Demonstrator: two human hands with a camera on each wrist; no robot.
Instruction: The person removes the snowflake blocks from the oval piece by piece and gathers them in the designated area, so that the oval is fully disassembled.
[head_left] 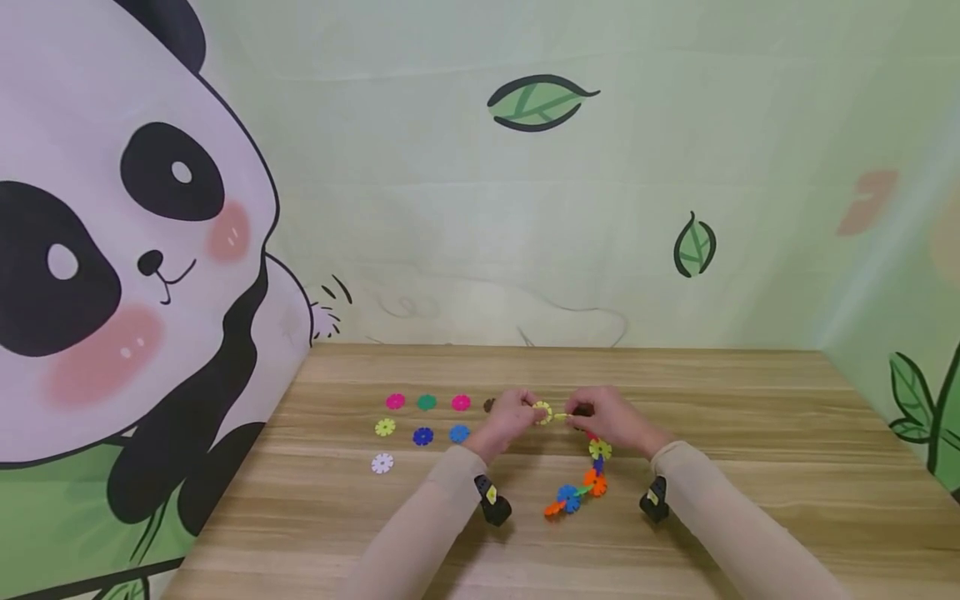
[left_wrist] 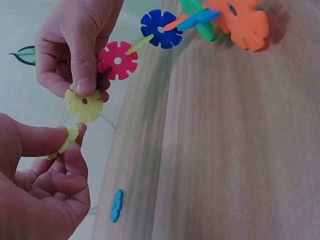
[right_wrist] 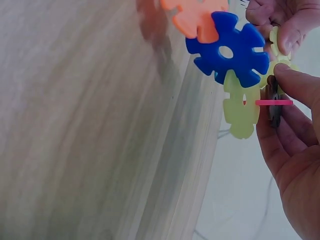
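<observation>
My left hand pinches a single pale yellow snowflake disc between thumb and fingers. Close beside it, my right hand grips the top end of a chain of joined discs, which trails down onto the wooden table. In the left wrist view the chain's end disc is yellow, followed by a pink disc, a blue disc and an orange disc. The two yellow discs are a small gap apart. In the right wrist view my right hand holds the pink disc edge-on.
Several loose discs lie in rows left of my hands: pink, green, yellow, blue, white among them. A painted wall closes the table's far edge and left side.
</observation>
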